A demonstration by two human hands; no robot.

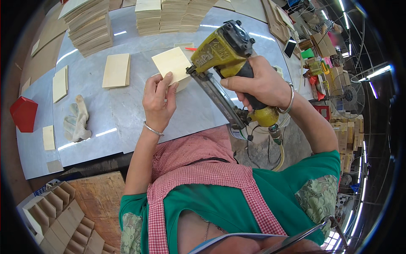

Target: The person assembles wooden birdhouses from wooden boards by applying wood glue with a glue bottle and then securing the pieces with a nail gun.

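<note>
My right hand (266, 82) is wrapped round the black grip of a yellow pneumatic nail gun (218, 51). Its long dark magazine slants down toward me, and an air hose (280, 158) runs from the fitting at its handle. Pinched in the fingers of my left hand (158, 99) is a pale, thin wooden panel (170, 61), tilted above the worktable (122, 101). Another wooden edge shows beneath that panel; how the two pieces join is hidden. The gun's nose is close to the panel's right edge, and I cannot tell whether they touch.
Tall stacks of wooden panels (90, 31) stand along the far side. Nearer lie a small panel pile (116, 70), a work glove (77, 119) and a red pentagonal object (24, 114). Assembled wooden boxes (57, 203) sit lower left. A phone (290, 47) lies at the right.
</note>
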